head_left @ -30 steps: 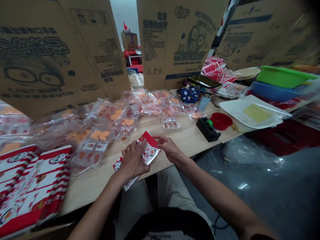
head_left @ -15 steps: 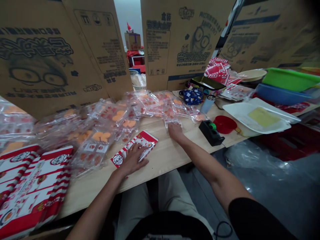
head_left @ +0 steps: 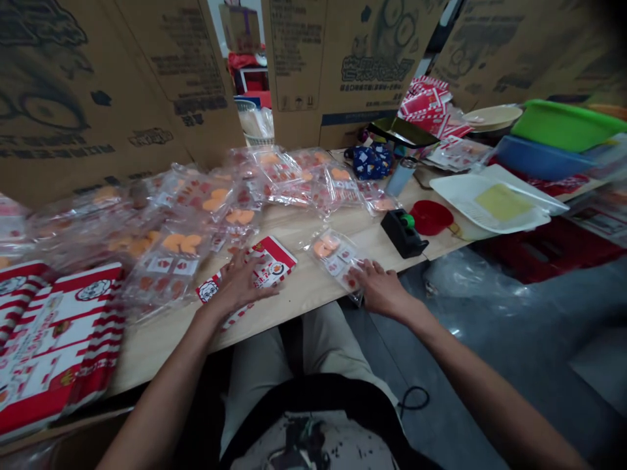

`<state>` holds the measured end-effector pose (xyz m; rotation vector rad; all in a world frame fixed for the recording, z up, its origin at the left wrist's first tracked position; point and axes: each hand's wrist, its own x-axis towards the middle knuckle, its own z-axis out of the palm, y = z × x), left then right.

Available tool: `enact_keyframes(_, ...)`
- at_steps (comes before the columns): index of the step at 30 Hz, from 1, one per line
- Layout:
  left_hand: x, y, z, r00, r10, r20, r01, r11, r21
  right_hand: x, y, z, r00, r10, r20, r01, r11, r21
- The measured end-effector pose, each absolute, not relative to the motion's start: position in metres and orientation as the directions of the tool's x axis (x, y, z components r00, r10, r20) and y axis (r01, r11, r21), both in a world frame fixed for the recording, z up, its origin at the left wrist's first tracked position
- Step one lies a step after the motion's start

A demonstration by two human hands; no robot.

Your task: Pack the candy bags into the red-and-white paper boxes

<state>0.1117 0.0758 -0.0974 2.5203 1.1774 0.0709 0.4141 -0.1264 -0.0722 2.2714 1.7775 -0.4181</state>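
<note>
My left hand (head_left: 239,282) lies with spread fingers over a flat red-and-white printed carton (head_left: 275,258), touching it on the wooden table. At the table's front edge my right hand (head_left: 385,288) has its fingers on the lower end of a clear plastic packet (head_left: 337,256), which holds orange pieces and small sachets. The thumb side of that hand is partly hidden. Behind both hands runs a heap of similar clear packets (head_left: 215,196).
Folded red-and-white cartons (head_left: 73,326) are stacked at the left. A black tape dispenser (head_left: 404,234), a red bowl (head_left: 431,217), a bottle (head_left: 401,176) and a white tray (head_left: 490,202) stand at the right. Large cardboard sheets (head_left: 298,72) rise behind the table.
My right hand has come back from the heap to the table's front edge, bringing one clear packet along. My left hand stays on the carton. The view has tilted down.
</note>
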Motion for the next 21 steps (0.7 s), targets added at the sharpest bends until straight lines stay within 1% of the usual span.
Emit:
enact_keyframes(2,0.121,0.081,-0.095,0.62,0.769,-0.157,0.767,-0.552,0.326,0.418,-0.114,-0.061,0.216,0.918,-0.332,0.969,-0.244,-0.043)
enact_keyframes(4,0.128,0.085,-0.095,0.602,0.771,-0.206,0.788,-0.534,0.307,0.414,-0.099,-0.058,0.223,0.907,-0.357,0.962,-0.265,-0.071)
enact_keyframes(6,0.13,0.085,-0.095,0.583,0.785,-0.213,0.805,-0.521,0.284,0.403,-0.09,-0.067,0.221,0.87,-0.44,0.96,-0.274,-0.061)
enact_keyframes(8,0.128,0.083,-0.096,0.577,0.795,-0.189,0.807,-0.519,0.281,0.388,-0.092,-0.084,0.201,0.853,-0.482,0.972,-0.236,-0.012)
enact_keyframes(10,0.124,0.078,-0.097,0.59,0.791,-0.16,0.792,-0.528,0.307,0.375,-0.105,-0.1,0.184,0.878,-0.443,0.983,-0.173,0.066)
enact_keyframes(12,0.12,0.072,-0.097,0.6,0.79,-0.13,0.777,-0.536,0.33,0.369,-0.122,-0.106,0.165,0.915,-0.368,0.984,-0.126,0.128)
enact_keyframes(13,0.118,0.068,-0.096,0.605,0.787,-0.122,0.77,-0.54,0.34,0.37,-0.129,-0.105,0.144,0.932,-0.333,0.986,-0.108,0.126)
enact_keyframes(14,0.117,0.065,-0.095,0.616,0.778,-0.118,0.759,-0.547,0.353,0.374,-0.134,-0.101,0.118,0.944,-0.307,0.991,-0.095,0.089)
enact_keyframes(15,0.115,0.062,-0.092,0.634,0.763,-0.12,0.742,-0.558,0.371,0.382,-0.136,-0.093,0.105,0.953,-0.284,0.994,-0.104,0.018)
enact_keyframes(16,0.114,0.059,-0.087,0.656,0.745,-0.122,0.72,-0.569,0.397,0.393,-0.135,-0.084,0.105,0.961,-0.255,0.987,-0.131,-0.087)
enact_keyframes(17,0.113,0.057,-0.082,0.674,0.729,-0.119,0.697,-0.575,0.428,0.406,-0.132,-0.074,0.112,0.967,-0.23,0.959,-0.166,-0.231)
enact_keyframes(18,0.111,0.055,-0.075,0.686,0.719,-0.112,0.678,-0.577,0.456,0.42,-0.127,-0.064,0.152,0.968,-0.198,0.894,-0.22,-0.391)
enact_keyframes(19,0.109,0.053,-0.069,0.687,0.72,-0.102,0.669,-0.571,0.476,0.435,-0.121,-0.055,0.17,0.971,-0.17,0.787,-0.238,-0.57)
enact_keyframes(20,0.107,0.052,-0.062,0.68,0.727,-0.093,0.667,-0.561,0.491,0.449,-0.115,-0.048,0.163,0.971,-0.177,0.622,-0.24,-0.745)
enact_keyframes(21,0.104,0.052,-0.055,0.674,0.734,-0.088,0.666,-0.551,0.503,0.46,-0.108,-0.042,0.147,0.968,-0.203,0.43,-0.247,-0.868)
